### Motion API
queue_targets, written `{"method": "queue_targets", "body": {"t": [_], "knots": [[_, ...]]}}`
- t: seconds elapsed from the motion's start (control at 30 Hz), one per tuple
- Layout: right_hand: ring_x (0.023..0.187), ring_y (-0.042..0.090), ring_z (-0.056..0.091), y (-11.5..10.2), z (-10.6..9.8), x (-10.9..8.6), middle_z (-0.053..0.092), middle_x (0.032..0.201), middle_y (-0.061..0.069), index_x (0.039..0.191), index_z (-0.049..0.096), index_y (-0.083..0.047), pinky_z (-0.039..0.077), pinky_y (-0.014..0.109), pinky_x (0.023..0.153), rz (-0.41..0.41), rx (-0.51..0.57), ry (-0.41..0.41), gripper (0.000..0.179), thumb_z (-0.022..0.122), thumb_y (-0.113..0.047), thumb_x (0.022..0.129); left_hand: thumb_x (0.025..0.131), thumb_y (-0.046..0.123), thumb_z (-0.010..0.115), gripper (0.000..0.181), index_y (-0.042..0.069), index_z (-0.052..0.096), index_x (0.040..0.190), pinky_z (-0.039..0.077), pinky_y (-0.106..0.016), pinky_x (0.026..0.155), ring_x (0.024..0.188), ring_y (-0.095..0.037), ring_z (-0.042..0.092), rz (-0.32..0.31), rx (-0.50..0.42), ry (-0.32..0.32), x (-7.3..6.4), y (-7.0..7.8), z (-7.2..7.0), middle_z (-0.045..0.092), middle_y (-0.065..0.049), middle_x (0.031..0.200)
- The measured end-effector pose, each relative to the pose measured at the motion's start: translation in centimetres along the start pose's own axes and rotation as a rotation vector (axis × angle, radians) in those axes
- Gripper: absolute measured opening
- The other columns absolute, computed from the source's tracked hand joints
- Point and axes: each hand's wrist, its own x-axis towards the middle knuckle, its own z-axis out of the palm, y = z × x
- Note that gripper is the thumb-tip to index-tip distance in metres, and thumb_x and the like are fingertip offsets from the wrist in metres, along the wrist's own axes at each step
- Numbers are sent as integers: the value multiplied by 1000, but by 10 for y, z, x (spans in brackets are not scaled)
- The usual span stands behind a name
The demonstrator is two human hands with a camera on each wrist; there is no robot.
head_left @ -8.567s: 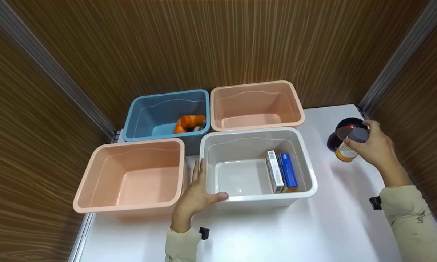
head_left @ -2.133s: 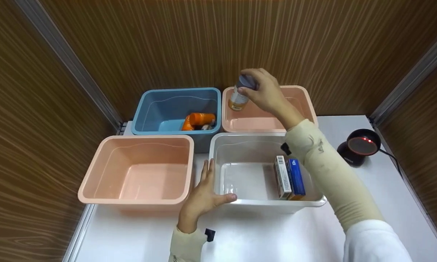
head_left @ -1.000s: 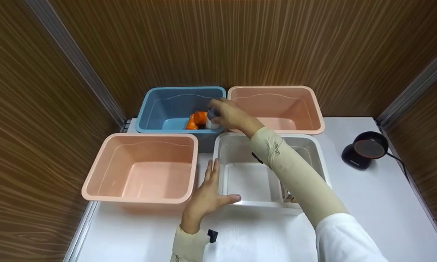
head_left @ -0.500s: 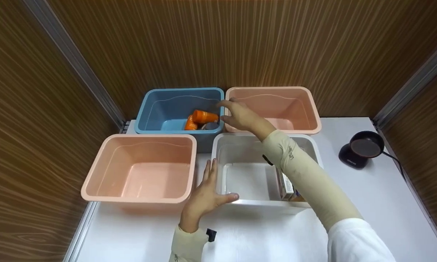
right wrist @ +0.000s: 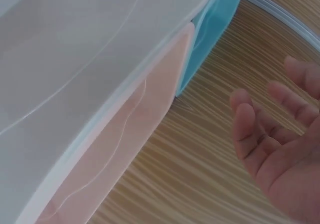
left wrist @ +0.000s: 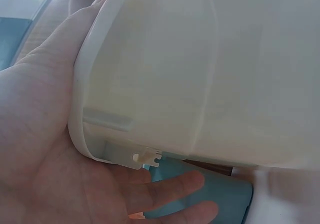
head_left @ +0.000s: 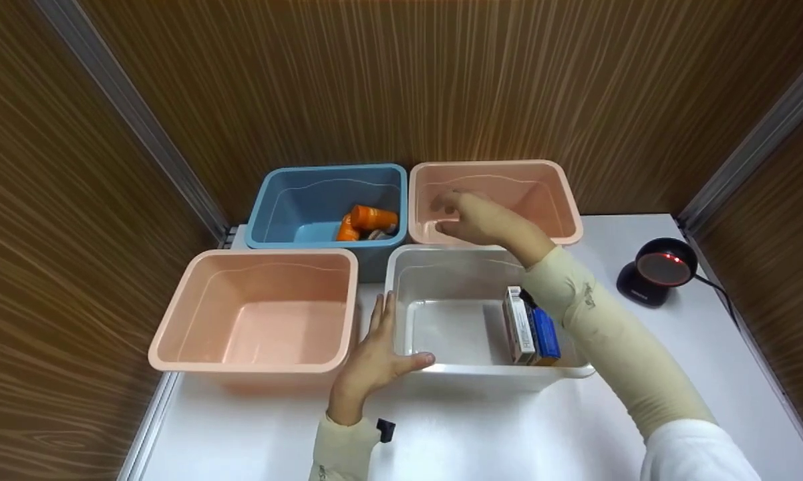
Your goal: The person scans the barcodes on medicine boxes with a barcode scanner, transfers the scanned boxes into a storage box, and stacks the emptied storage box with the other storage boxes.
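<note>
My right hand (head_left: pixel 476 219) has drawn back from the blue tub (head_left: pixel 311 200), left of its parted, empty fingers; that drop seems done. My left hand (head_left: pixel 373 361) spreads against the white tub (head_left: pixel 451 327).

It looks like a small booth-like work area — wood-grain panels (head_left: pixel 401 80), metal corner strips (head_left: pixel 126 100), and a white surface (head_left: pixel 495 434) with plastic tubs (head_left: pixel 274 334) and a black scanner (head_left: pixel 645 286).

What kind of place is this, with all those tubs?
Maybe a little sorting booth, though I can't be sure. Wood-look walls close in a white table. On it stand four tubs, some with things inside, and what looks like a scanner glowing red.
</note>
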Motion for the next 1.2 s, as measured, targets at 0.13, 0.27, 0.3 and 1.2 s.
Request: {"method": "queue_targets", "body": {"t": [0.13,0.27,0.3,1.2], "knots": [[93,28,63,9,-4,-16,68,101,11,109,69,-4,52,44,82,-55,-10,-16,17,67,-15,97,73,66,81,130,28,-4,164,28,-61,112,150,-42,10,0,-14,6,1,-1,-2,-12,-4,168],[80,22,61,22,-2,-26,68,88,4,96,72,-8,51,40,72,-38,-40,-115,8,68,-15,95,73,66,80,130,26,-5,164,34,-59,109,148,-43,18,12,-13,12,3,-2,-3,-11,-6,168],[80,22,61,25,0,-28,69,87,3,95,73,-8,51,40,73,-28,-57,-142,8,69,-15,95,73,66,80,130,26,-5,164,34,-59,109,148,-44,18,16,-11,11,4,-2,-4,-12,-7,168],[72,20,54,78,84,-52,63,85,6,100,68,3,51,36,67,195,-325,-602,28,73,-13,78,74,68,79,131,23,-5,164,33,-57,111,149,-40,15,10,-1,9,8,-3,-4,-11,-6,168]]}}
